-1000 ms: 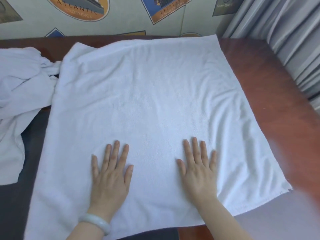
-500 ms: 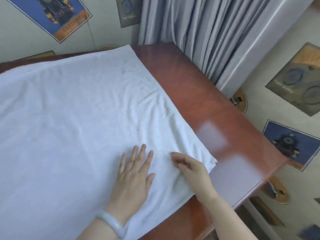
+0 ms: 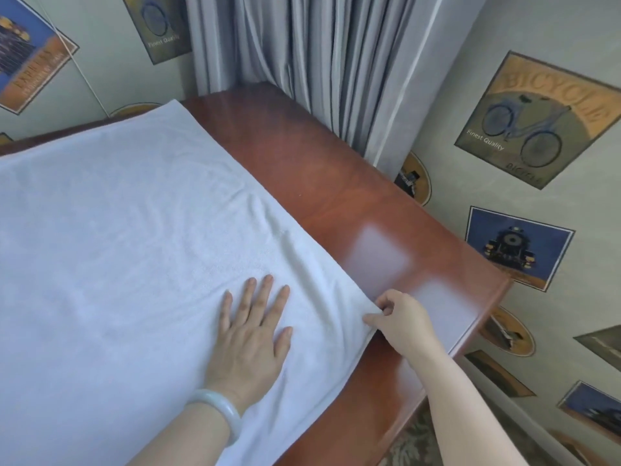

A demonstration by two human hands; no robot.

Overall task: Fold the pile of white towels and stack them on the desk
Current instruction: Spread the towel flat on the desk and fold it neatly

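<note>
The white towel (image 3: 127,237) is spread flat on the desk (image 3: 336,183), pinned by the flat, spread left hand (image 3: 250,334) while its near-right corner is pinched by the right hand (image 3: 401,319), probably for folding.

Home room, wooden desk (image 3: 336,183), grey curtains (image 3: 302,45), vintage-poster wallpaper (image 3: 524,119)

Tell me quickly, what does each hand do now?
Left hand: open, flat on the white towel.
Right hand: pinching the towel's corner.
</note>
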